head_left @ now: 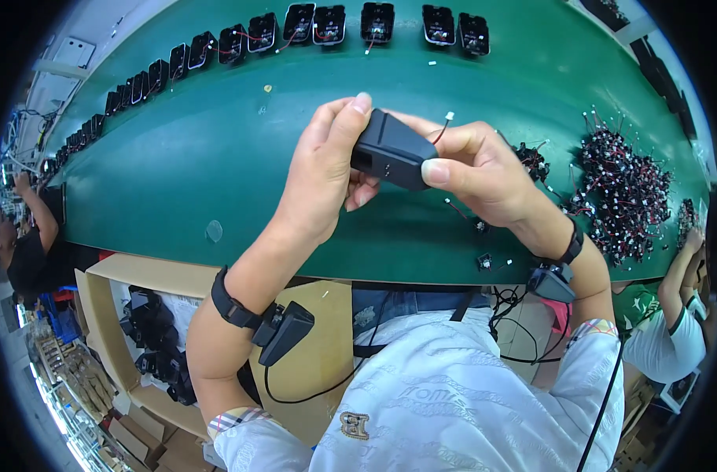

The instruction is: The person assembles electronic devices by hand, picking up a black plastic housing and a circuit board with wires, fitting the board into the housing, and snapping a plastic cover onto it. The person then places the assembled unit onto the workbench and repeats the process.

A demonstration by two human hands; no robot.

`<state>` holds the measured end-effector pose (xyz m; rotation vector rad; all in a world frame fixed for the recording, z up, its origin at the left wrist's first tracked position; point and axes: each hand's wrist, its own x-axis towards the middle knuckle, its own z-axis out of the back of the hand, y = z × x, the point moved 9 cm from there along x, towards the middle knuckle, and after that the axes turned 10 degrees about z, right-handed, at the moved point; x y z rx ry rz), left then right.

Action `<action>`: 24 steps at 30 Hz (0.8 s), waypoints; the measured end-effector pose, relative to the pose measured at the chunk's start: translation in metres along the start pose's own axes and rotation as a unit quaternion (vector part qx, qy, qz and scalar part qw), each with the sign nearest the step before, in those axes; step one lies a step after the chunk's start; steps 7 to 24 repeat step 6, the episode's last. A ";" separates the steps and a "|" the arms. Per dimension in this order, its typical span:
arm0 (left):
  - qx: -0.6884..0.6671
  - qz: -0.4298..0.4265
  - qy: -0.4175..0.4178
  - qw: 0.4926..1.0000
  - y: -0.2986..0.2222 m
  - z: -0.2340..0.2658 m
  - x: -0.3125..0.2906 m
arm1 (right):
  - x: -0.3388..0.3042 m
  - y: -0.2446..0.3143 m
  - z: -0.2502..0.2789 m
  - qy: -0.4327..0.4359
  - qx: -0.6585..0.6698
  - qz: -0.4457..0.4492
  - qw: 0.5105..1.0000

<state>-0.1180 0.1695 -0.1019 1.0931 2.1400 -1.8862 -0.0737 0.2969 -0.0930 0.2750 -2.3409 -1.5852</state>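
Above the green table I hold a black plastic housing (398, 149) in both hands, tilted. My left hand (327, 149) grips its left end, thumb on the upper edge and fingers curled beneath. My right hand (484, 169) pinches the right end, with the thumb pressed on its corner. A thin red and black wire with a white connector (450, 116) sticks up beside my right fingers; where it joins is hidden. Small wired parts (483, 226) lie on the table below my right hand.
A row of black housings (377, 23), several with wires, curves along the table's far side. Right of me spreads a big pile of small wired parts (626, 197). An open cardboard box (107, 315) with black parts stands at lower left. Other people sit at both table ends.
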 end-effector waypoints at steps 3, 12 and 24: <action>0.000 0.002 -0.007 1.000 0.001 -0.001 -0.001 | -0.003 0.002 -0.011 -0.024 0.044 0.012 0.999; 0.034 -0.007 0.010 0.999 0.000 -0.001 0.002 | -0.004 0.007 -0.008 -0.002 -0.005 0.024 1.000; 0.034 -0.007 0.010 0.999 0.000 -0.001 0.002 | -0.004 0.007 -0.008 -0.002 -0.005 0.024 1.000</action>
